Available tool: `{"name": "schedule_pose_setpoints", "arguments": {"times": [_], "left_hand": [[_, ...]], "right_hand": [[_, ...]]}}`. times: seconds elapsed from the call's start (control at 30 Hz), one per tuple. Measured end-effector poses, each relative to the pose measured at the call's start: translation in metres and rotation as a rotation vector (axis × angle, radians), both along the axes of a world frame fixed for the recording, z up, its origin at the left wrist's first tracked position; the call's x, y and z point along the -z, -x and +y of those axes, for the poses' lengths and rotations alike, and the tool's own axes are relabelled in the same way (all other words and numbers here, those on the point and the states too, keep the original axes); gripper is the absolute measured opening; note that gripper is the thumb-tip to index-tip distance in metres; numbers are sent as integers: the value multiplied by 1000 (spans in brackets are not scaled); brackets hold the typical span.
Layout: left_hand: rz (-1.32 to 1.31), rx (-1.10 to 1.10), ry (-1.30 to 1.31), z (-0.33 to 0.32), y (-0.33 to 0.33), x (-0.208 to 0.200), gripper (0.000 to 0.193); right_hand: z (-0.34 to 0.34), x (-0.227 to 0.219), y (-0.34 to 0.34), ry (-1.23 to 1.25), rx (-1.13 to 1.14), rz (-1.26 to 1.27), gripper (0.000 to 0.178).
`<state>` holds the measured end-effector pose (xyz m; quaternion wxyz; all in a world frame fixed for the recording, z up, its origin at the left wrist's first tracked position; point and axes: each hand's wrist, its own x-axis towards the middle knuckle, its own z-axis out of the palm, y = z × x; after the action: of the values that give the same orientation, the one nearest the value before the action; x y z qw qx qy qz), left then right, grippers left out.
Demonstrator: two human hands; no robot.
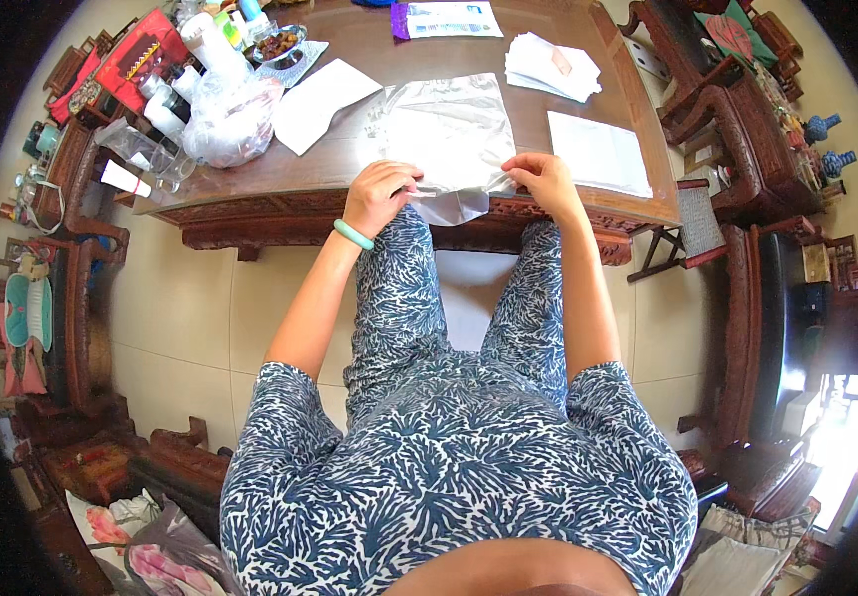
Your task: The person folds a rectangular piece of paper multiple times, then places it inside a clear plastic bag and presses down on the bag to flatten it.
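Note:
A clear plastic bag lies flat on the dark wooden table, its near end hanging a little over the front edge. My left hand, with a pale green bangle at its wrist, pinches the bag's near left corner. On the opposite corner, the thumb and fingers of my right hand are closed in a pinch. Glare on the plastic hides whether anything is inside. To the right of the bag rests a white rectangular sheet or flat packet, and to its left a folded white sheet.
Beyond the bag are a stack of white papers and a white packet with a purple end. A bulging plastic bag, bottles, a glass pitcher and a bowl of dark food crowd the left side. Carved wooden chairs flank the table.

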<state>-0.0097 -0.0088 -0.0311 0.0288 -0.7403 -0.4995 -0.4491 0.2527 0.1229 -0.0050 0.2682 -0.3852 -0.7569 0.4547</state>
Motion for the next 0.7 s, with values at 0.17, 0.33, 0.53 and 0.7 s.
{"name": "schedule_pose_setpoints", "arguments": {"times": [0.17, 0.33, 0.53, 0.7], "left_hand": [[-24, 14, 0, -5, 5, 0, 18], [-11, -14, -8, -11, 10, -1, 17], [162, -53, -83, -14, 9, 0, 36], [318, -58, -104, -10, 4, 3, 35]], "right_hand": [[-2, 5, -12, -56, 30, 12, 15], [-8, -2, -22, -65, 46, -22, 18], [-33, -11, -30, -948, -38, -254, 56], [-30, -3, -30, -921, -175, -298, 67]]}}
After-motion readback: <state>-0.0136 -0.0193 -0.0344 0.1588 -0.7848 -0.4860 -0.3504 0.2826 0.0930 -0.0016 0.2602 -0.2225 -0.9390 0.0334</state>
